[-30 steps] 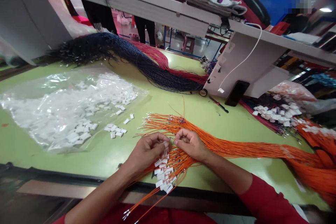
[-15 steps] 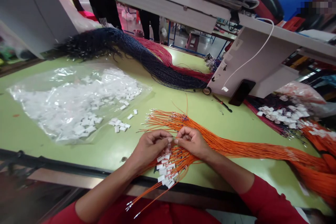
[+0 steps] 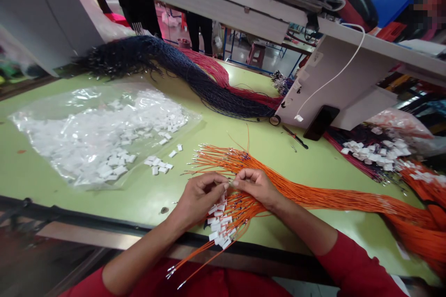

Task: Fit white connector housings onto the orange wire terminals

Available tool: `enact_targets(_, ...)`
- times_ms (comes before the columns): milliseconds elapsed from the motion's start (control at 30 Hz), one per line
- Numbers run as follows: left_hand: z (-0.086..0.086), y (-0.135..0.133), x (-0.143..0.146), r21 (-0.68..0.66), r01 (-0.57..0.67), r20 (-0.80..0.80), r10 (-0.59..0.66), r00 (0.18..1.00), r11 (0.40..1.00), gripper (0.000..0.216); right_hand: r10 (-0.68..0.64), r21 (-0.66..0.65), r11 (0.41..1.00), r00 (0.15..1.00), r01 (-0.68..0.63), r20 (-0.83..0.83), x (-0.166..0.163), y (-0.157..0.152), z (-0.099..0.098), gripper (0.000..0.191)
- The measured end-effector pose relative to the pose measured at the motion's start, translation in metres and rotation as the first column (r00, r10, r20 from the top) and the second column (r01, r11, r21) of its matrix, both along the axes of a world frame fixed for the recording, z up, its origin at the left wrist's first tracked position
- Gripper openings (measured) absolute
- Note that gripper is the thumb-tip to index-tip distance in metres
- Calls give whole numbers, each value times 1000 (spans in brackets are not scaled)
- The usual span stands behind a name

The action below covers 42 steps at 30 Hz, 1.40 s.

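Note:
Over the orange wire bundle, my left hand and my right hand meet almost fingertip to fingertip. Both are closed in a pinch. A small metallic wire end glints between them, seemingly from an orange wire in my right fingers. What my left fingers hold is too small to make out. Just below the hands, several white connectors sit clustered on orange wires. A few wires with metal terminals stick out past the table's front edge. Loose white connectors lie left of my hands.
A clear plastic bag of white connectors lies at left. Dark blue wires and red wires run along the back. By the upright panel are a phone, a craft-knife-like tool and a tape roll. A shelf crosses above.
My right hand has shifted very slightly, with its fingertips a little farther from the left ones. Otherwise the hands and the things on the table stay nearly the same.

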<state>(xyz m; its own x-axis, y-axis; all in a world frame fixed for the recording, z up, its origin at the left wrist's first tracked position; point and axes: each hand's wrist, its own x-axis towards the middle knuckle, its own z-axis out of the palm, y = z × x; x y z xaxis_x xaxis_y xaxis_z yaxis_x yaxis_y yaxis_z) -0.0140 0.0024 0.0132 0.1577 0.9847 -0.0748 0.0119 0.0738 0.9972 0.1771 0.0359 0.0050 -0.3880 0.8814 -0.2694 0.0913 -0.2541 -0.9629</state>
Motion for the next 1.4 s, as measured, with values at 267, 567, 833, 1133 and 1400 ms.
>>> enact_targets(267, -4, 0, -2, -324, 65, 284, 32, 958, 944, 22, -136, 11, 990, 988, 137, -67, -1, 0, 2, 26)
enact_targets(567, -4, 5, -1, -492, 107, 475, 163, 865, 864, 24, -57, 173, 984, 998, 49, 40, -2, -3, -1, 25)
enact_targets(833, -8, 4, 2, -490, 118, 483, 157, 862, 864, 21, -90, 270, 961, 992, 65, 84, -2, -5, -5, 21)
enact_targets(1133, -11, 3, 0, -493, 130, 499, 158, 852, 860, 21, -118, 280, 956, 987, 83, 110, -4, -6, -4, 20)
enact_targets(1400, -11, -1, 3, -452, 71, 438, 152, 886, 889, 28, -134, 311, 946, 981, 86, 139, -5, -8, -3, 19)
